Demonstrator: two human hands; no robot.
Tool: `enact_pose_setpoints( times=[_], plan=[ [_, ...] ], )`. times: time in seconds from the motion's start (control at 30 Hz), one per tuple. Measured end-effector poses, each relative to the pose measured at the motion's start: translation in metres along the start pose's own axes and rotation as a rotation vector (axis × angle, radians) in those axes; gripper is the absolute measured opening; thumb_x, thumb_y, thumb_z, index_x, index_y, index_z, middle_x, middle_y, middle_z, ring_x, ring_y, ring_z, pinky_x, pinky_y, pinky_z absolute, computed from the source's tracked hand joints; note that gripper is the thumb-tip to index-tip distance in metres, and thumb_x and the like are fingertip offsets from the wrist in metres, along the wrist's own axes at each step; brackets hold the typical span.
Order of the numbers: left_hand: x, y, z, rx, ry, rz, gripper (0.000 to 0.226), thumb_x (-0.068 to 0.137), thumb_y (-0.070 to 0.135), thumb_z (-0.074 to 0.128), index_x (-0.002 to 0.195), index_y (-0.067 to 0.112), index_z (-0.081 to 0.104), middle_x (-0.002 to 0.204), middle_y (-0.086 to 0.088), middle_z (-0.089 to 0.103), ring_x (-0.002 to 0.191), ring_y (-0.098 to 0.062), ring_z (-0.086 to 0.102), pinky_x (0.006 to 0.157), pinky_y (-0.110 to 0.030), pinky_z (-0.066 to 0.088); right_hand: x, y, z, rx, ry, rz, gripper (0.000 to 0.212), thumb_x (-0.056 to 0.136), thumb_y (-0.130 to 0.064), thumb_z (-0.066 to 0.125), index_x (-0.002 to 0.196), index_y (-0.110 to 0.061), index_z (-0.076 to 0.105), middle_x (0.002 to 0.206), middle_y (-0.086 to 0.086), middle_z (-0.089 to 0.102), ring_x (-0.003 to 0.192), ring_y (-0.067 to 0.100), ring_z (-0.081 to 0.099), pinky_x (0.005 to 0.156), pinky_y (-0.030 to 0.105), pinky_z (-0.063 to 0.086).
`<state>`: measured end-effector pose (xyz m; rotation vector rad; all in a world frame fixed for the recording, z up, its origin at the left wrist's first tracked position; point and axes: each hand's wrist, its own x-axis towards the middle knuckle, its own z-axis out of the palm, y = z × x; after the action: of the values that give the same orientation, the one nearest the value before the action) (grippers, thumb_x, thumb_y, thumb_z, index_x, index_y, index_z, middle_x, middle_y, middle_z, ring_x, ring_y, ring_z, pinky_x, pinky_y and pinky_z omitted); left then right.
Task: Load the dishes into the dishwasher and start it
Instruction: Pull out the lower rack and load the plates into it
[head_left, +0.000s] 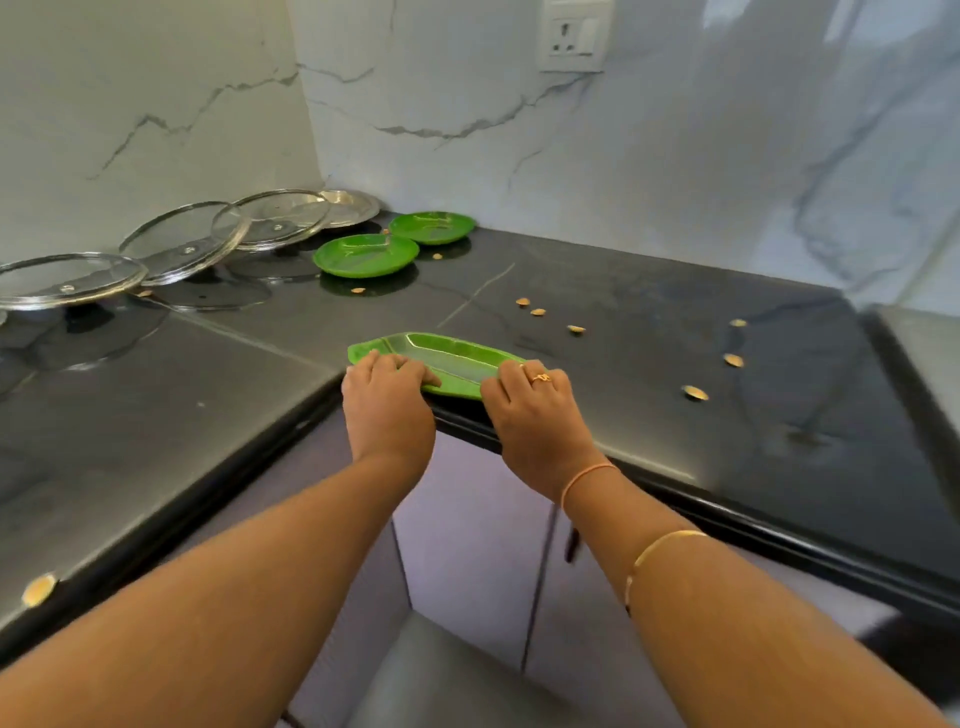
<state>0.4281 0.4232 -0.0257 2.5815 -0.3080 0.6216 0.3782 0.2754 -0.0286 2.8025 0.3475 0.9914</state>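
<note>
The left hand (387, 389) and right hand (527, 397) curl their fingers over the near rim of the leaf-shaped green tray (457, 356), one at each end, likely to lift it level off the dark counter (649, 322) at its inner corner. Farther back lie overlapping glass lids (182, 241), then two round green plates (366, 254). No dishwasher shows.
</note>
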Motion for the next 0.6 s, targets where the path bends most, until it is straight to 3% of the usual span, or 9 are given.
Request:
enact_pose_setpoints(
  times=[0.1,0.2,0.27,0.43,0.6],
  plan=[
    [-0.049,0.082,-0.010,-0.083,0.002,0.178,0.035,0.082,0.005,0.040,0.097,0.009,0.072,0.096,-0.015,0.065,0.101,-0.036,0.051,0.090,-0.037,0.033,-0.078,0.044,-0.060,-0.056,-0.010,0.107,0.031,0.072,-0.005,0.025,0.087,-0.010,0.052,0.082,0.010,0.056,0.066,0.027,0.052,0.055,0.034,0.041],
    [-0.106,0.162,-0.019,-0.152,0.001,0.348,0.028,0.083,-0.004,0.049,0.099,0.007,0.069,0.094,-0.013,0.062,0.094,-0.034,0.052,0.082,-0.033,0.035,-0.157,0.085,-0.127,-0.120,-0.039,0.232,0.026,0.071,-0.005,0.037,0.087,-0.010,0.056,0.083,0.009,0.055,0.066,0.027,0.049,0.058,0.035,0.037],
    [-0.157,0.224,-0.028,-0.201,0.000,0.523,0.032,0.079,-0.003,0.041,0.098,0.006,0.067,0.091,-0.013,0.060,0.087,-0.032,0.052,0.076,-0.033,0.037,-0.224,0.115,-0.181,-0.142,-0.020,0.330,0.021,0.067,-0.008,0.046,0.087,-0.010,0.054,0.082,0.010,0.054,0.066,0.028,0.048,0.063,0.034,0.029],
    [-0.284,0.345,-0.039,-0.293,0.090,0.898,0.032,0.079,0.007,0.039,0.099,0.010,0.063,0.088,-0.011,0.059,0.082,-0.026,0.045,0.075,-0.034,0.032,-0.387,0.161,-0.291,-0.113,-0.005,0.467,0.025,0.070,-0.019,0.042,0.094,-0.011,0.044,0.083,0.014,0.053,0.070,0.032,0.048,0.065,0.040,0.030],
    [-0.394,0.434,-0.019,-0.361,-0.114,1.061,0.036,0.070,0.009,0.043,0.105,0.015,0.049,0.088,-0.012,0.059,0.080,-0.031,0.053,0.073,-0.038,0.035,-0.524,0.171,-0.350,-0.149,-0.059,0.696,0.032,0.086,-0.030,0.042,0.107,-0.006,0.049,0.086,0.017,0.055,0.074,0.034,0.051,0.068,0.042,0.033]
  ],
)
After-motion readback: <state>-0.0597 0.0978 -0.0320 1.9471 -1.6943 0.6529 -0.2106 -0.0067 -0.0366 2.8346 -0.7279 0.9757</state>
